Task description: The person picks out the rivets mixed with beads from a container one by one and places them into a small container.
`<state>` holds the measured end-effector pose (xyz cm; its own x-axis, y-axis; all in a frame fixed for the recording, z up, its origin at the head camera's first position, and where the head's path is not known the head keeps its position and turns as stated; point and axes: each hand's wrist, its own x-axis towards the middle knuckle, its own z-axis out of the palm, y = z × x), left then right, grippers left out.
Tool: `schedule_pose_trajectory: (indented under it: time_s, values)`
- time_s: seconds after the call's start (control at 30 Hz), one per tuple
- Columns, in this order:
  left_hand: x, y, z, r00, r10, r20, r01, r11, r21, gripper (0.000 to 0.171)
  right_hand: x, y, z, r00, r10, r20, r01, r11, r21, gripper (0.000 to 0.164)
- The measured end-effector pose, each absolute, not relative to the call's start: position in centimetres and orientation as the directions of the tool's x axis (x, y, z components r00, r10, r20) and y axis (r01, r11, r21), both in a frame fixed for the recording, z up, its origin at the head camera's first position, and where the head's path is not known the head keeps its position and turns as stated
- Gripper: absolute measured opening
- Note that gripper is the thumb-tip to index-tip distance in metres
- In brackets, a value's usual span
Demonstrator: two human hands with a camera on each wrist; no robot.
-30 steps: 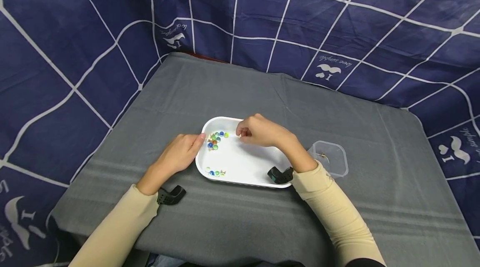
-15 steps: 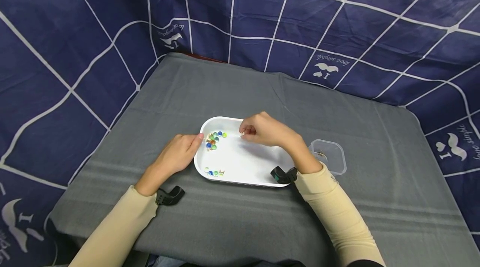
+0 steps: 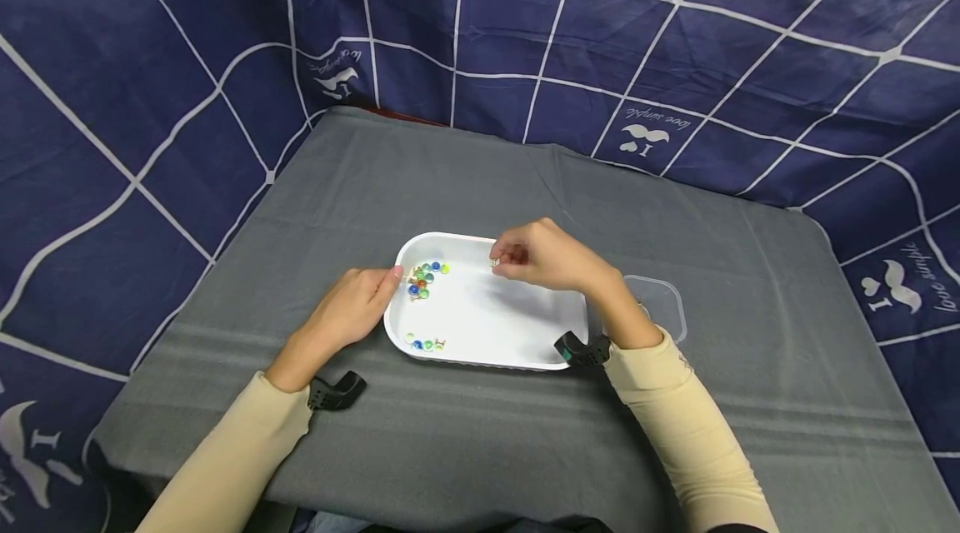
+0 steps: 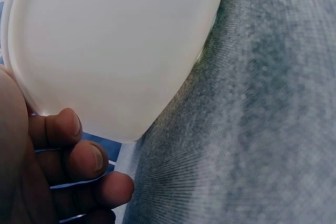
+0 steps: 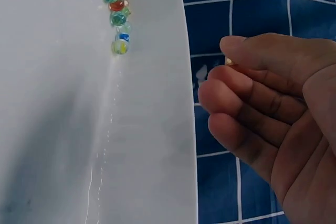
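Note:
A white rectangular tray with rounded corners lies on the grey cloth. My left hand grips its left rim, thumb on top; in the left wrist view the fingers curl beside the tray's outer wall. Above the tray's far side, my right hand pinches a tiny gold-coloured piece between thumb and forefinger. Most of that piece is hidden, so its kind is unclear. Glass marbles in blue, green, orange and yellow cluster with small gold pieces at the tray's left end. Another small group of marbles sits near its front-left corner.
A clear plastic box stands right of the tray, partly hidden behind the right forearm. Grey cloth covers the table. Blue curtains with white lines hang behind and at the sides.
My right hand has moved a little to the right and away from the marbles, still pinching the tiny gold piece. My left hand keeps its hold on the tray rim.

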<state>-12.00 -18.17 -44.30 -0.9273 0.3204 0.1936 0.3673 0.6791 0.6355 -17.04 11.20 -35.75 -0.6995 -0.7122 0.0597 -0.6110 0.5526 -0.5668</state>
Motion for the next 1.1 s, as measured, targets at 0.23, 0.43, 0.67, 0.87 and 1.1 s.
schedule_pose_trajectory:
  time_s: [0.23,0.43,0.67,0.87,1.1]
  values:
    - [-12.0,-18.1,-44.3,-0.929,0.318,0.19,0.363,0.686,0.631,0.044,-16.5,12.6,-35.4,-0.706,-0.702,0.092,-0.612,0.54,-0.578,0.004]
    - [-12.0,-18.1,-44.3,-0.932,0.315,0.18,0.355,0.687,0.634,0.045,-16.1,13.9,-35.2,-0.734,-0.672,0.096,-0.586,0.557,-0.589,0.006]
    - [-11.9,-18.0,-44.2,-0.932,0.312,0.183,0.354,0.688,0.633,0.044,-15.2,15.7,-35.0,-0.77,-0.629,0.107,-0.558,0.581,-0.592,0.007]
    - [-11.9,-18.1,-44.2,-0.931,0.314,0.188,0.359,0.681,0.638,0.045,-14.8,17.4,-35.2,-0.787,-0.601,0.139,-0.55,0.582,-0.599,0.007]
    - [-12.0,-18.1,-44.3,-0.933,0.314,0.177,0.352,0.685,0.637,0.044,-14.4,18.8,-35.4,-0.808,-0.57,0.149,-0.525,0.584,-0.619,0.008]
